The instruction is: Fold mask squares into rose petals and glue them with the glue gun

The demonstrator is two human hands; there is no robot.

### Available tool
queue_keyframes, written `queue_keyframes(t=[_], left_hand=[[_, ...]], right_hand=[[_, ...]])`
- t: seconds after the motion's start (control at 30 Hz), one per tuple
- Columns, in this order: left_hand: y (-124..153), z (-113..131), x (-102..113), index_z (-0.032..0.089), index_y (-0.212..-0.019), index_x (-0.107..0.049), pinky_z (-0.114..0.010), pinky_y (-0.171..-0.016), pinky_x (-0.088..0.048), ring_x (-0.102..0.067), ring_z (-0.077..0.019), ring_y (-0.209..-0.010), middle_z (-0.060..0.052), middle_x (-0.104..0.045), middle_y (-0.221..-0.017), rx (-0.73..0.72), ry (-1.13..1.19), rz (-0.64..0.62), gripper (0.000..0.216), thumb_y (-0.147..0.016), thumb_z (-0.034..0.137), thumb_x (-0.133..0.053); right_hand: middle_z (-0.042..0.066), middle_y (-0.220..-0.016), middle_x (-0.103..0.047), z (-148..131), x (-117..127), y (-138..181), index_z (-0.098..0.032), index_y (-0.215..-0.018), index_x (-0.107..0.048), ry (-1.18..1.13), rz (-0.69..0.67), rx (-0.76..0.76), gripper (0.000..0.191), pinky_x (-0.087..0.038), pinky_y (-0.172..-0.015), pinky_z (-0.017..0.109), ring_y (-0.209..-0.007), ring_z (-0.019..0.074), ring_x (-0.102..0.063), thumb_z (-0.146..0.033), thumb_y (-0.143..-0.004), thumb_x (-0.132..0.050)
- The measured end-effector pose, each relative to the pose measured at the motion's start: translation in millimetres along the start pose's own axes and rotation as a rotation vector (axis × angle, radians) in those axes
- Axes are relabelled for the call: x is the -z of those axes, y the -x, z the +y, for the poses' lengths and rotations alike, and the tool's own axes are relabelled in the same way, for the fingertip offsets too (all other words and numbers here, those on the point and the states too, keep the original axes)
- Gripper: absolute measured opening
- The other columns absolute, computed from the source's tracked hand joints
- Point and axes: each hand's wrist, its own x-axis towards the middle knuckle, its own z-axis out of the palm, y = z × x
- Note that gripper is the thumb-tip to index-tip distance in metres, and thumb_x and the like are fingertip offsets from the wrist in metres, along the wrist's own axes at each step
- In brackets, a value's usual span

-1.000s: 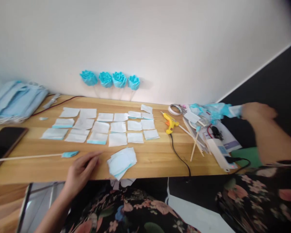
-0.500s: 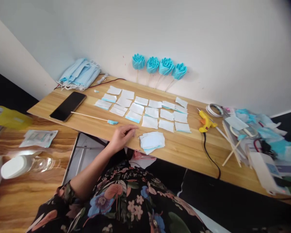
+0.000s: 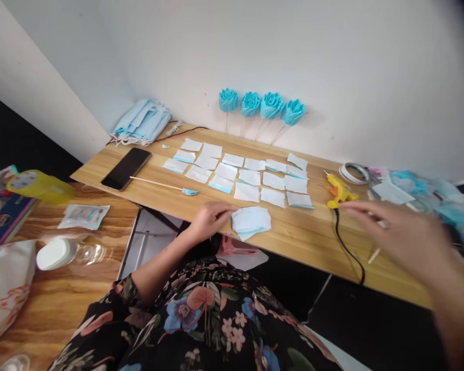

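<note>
My left hand (image 3: 212, 222) rests at the table's front edge with its fingers loosely bent and nothing visible in them. Its fingertips reach the left side of a stack of cut white-and-blue fabric pieces (image 3: 251, 222). Blurred by motion, my right hand (image 3: 398, 234) stretches its fingers towards a yellow glue gun (image 3: 338, 191); whether they touch it I cannot tell. Several loose fabric pieces (image 3: 248, 178) lie in rows behind the stack. A thin wooden stick (image 3: 158, 184) with a small blue tip (image 3: 189, 191) lies left of them.
Several blue fabric flowers (image 3: 271, 105) on sticks lean on the wall. Face masks (image 3: 141, 121) and a phone (image 3: 126, 168) lie left. A tape roll (image 3: 354, 173), a black cord (image 3: 342, 247) and blue scraps (image 3: 410, 181) are right. A white-capped bottle (image 3: 58, 253) lies on the side table.
My right hand has come into view from the right and moved close to the glue gun. My left hand stays by the stack. The view has shifted slightly left.
</note>
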Motion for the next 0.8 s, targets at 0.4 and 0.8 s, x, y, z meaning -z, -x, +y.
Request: queue_keyframes(t=[0.4,0.8], left_hand=[[19.7,23.3,11.6,0.012,-0.095,-0.075,-0.024,-0.07,-0.052,-0.071,-0.0172,-0.075,-0.01,-0.077,-0.083,-0.081,0.083,-0.061,0.029,-0.098,0.032,-0.054],[21.0,-37.2,122.7,0.018,-0.105,-0.073,-0.039,-0.089,-0.05,-0.066,-0.024,-0.099,-0.011,-0.073,-0.105,0.048,-0.602,0.189,0.022,-0.093,0.026,-0.056]], right_hand=[[0.009,-0.112,-0.075,-134.5,-71.4,-8.5,-0.017,-0.111,-0.07,-0.09,0.045,0.77,0.021,-0.055,-0.078,0.043,-0.098,0.029,-0.067,-0.024,-0.092,-0.064],[0.008,-0.092,-0.071,-117.5,-101.6,4.9,-0.02,-0.098,-0.067,-0.301,-0.027,0.625,0.016,-0.053,-0.075,0.041,-0.086,0.0264,-0.066,-0.033,-0.094,-0.059]])
